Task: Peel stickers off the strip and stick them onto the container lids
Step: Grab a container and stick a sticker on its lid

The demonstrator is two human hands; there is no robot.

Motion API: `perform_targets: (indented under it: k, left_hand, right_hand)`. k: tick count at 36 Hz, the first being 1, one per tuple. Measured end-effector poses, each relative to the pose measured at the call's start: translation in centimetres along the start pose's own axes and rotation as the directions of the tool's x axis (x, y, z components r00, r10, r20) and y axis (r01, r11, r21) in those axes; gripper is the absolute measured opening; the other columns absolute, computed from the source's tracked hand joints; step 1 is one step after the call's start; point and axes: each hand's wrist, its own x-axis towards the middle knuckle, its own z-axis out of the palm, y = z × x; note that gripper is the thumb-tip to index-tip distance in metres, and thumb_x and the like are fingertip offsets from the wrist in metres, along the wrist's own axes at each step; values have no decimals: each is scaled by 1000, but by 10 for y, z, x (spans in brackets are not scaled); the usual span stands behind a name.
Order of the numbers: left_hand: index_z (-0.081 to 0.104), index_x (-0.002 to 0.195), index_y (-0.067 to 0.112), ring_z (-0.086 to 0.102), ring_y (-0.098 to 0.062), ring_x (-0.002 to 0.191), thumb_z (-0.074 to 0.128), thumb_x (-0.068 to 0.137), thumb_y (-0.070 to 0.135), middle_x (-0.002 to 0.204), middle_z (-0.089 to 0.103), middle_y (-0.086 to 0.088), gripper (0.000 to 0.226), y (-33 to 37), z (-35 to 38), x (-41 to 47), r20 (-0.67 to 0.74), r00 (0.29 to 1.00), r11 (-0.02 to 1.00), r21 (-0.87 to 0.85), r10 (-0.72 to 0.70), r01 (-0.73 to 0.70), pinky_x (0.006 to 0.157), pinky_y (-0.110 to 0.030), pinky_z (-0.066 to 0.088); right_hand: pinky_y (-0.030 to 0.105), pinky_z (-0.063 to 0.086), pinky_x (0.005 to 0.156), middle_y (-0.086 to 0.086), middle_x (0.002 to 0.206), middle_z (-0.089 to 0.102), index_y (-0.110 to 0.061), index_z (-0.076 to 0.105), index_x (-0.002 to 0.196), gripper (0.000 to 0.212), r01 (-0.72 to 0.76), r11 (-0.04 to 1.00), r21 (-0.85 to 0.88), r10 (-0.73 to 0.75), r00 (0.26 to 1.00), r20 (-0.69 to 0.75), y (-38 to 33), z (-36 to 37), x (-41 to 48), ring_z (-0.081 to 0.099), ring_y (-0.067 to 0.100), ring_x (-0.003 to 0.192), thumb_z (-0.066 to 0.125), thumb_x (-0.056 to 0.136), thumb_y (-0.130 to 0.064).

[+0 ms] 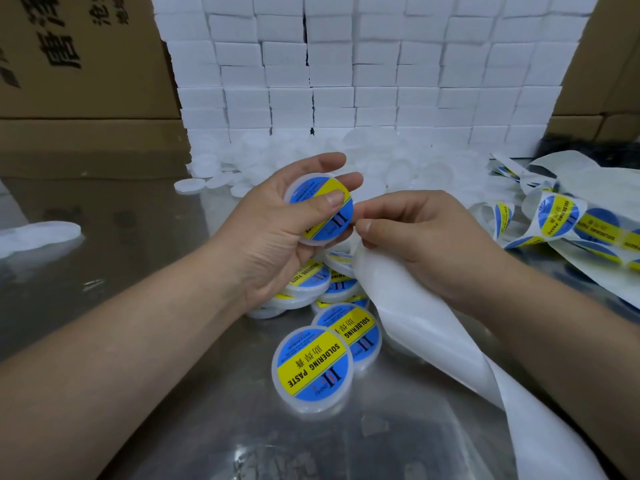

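Steel-bright tabletop (173, 393) runs back to a wall of stacked white boxes (374, 71) between brown cartons (79, 81). Left hand (273, 237) grips a stickered lid (322, 209), thumb pressed on its blue-and-yellow label, fingers curled behind. Right hand (426, 244) pinches the white backing strip (415, 313) just beside the lid's rim, above finished lids (311, 362).
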Motion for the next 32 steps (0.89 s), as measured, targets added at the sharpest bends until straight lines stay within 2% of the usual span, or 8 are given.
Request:
perform_targets:
  k: [11, 19, 24, 26, 29, 31, 32]
  left_hand:
    - [61, 98, 21, 69, -16, 84, 60, 65, 10, 92, 73, 3, 35, 1, 1, -1, -14, 1000, 1000, 23, 9, -9, 74, -30, 56]
    - [62, 96, 22, 68, -15, 86, 51, 85, -2, 92, 73, 3, 28, 1, 2, -2, -34, 999, 998, 66, 7, -5, 73, -28, 57]
    - [63, 93, 29, 67, -16, 94, 51, 89, 1, 95, 72, 9, 30, 0, 2, -3, -51, 996, 972, 229, 69, -55, 78, -30, 56]
    - [62, 92, 33, 67, -10, 90, 51, 91, 3, 93, 71, 14, 31, 1, 3, -5, -51, 988, 929, 349, 147, -120, 73, -21, 54]
    - [57, 97, 36, 64, 3, 84, 53, 90, 3, 90, 70, 20, 34, 3, 7, -8, -21, 955, 811, 534, 295, -239, 69, -9, 47]
    - [51, 99, 36, 65, 3, 81, 53, 90, 3, 90, 69, 20, 35, 2, 9, -9, -41, 937, 775, 576, 346, -260, 67, -7, 46]
    - [48, 98, 34, 67, 0, 79, 52, 90, 3, 90, 69, 19, 33, 3, 10, -9, -72, 934, 794, 552, 349, -254, 66, -9, 48]
  right_hand:
    - [8, 44, 58, -17, 59, 67, -43, 72, 63, 49, 15, 999, -31, -15, 1000, 4, 2, -1, 1, 57, -7, 57, 57, 85, -2]
    - [8, 45, 58, -20, 61, 67, -48, 70, 63, 52, 23, 999, -36, -22, 1000, 12, 3, 0, 1, 58, -8, 58, 57, 86, -4]
    - [7, 44, 56, -22, 59, 66, -51, 68, 60, 55, 23, 998, -64, -23, 1000, -3, 4, 1, 1, 57, -9, 56, 58, 87, -5]
    - [7, 44, 56, -22, 59, 66, -50, 69, 61, 53, 10, 997, -70, -11, 1000, -1, 4, 1, 2, 57, -8, 57, 57, 87, -5]
    - [5, 41, 53, -21, 54, 63, -43, 70, 59, 48, -9, 997, -81, 4, 999, -52, 7, 1, 3, 55, -8, 53, 59, 85, -4]
    - [7, 38, 49, -18, 51, 60, -44, 70, 59, 45, -26, 992, -122, 13, 995, -101, 8, 1, 4, 51, -5, 49, 59, 85, -9]
    - [8, 37, 48, -16, 51, 59, -45, 69, 57, 42, -40, 987, -157, 20, 991, -131, 9, 0, 5, 49, -3, 49, 59, 84, -14]
